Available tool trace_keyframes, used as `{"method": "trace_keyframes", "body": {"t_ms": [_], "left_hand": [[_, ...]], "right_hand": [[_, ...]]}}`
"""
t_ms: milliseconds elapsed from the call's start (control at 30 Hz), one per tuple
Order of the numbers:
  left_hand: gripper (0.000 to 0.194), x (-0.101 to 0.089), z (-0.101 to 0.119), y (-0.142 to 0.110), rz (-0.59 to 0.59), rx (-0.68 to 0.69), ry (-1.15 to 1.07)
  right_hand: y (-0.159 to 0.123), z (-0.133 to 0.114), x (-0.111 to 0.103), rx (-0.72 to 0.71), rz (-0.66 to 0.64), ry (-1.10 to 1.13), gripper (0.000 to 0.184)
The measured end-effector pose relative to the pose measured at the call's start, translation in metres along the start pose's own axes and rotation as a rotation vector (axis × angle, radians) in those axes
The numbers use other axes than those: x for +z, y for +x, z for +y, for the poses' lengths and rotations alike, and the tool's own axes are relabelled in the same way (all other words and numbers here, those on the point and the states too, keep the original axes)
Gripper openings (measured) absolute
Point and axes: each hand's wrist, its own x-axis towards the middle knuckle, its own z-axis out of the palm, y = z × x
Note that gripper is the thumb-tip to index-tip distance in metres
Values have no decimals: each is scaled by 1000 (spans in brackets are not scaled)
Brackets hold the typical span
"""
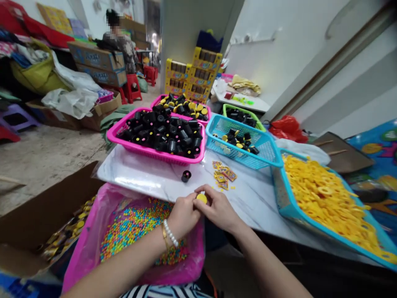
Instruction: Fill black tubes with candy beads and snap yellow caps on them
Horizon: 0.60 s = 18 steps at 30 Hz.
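At the table's near edge, my left hand [184, 213] and my right hand [221, 207] come together around a small round piece with a yellow cap [201, 198] on top. Fingers of both hands are closed on it, and its lower part is hidden by them. Just beyond stands a single black plastic cup [186, 176] on the marbled tabletop [151, 176]. To the right of it lies a small pile of printed cards [223, 174] with yellow bits around. Below my left wrist is a pink tub [198, 248] lined with clear plastic and holding many coloured candy beads [133, 227].
A pink basket [155, 156] of black cups and a blue basket [245, 159] of yellow-capped ones stand behind. Yellow plastic rings [325, 194] fill a blue basket at right. A cardboard box [46, 207] sits at left. A person [124, 45] is in the background.
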Motion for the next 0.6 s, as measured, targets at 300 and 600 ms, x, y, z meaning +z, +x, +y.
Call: {"method": "trace_keyframes", "body": {"t_ms": [300,600], "left_hand": [[46,3,10,-9,-115,109,38],[30,23,29,63,15,196,332]], "right_hand": [[77,8,-176,41,718,-533,31],[67,58,-130,125,541,-543,30]]}}
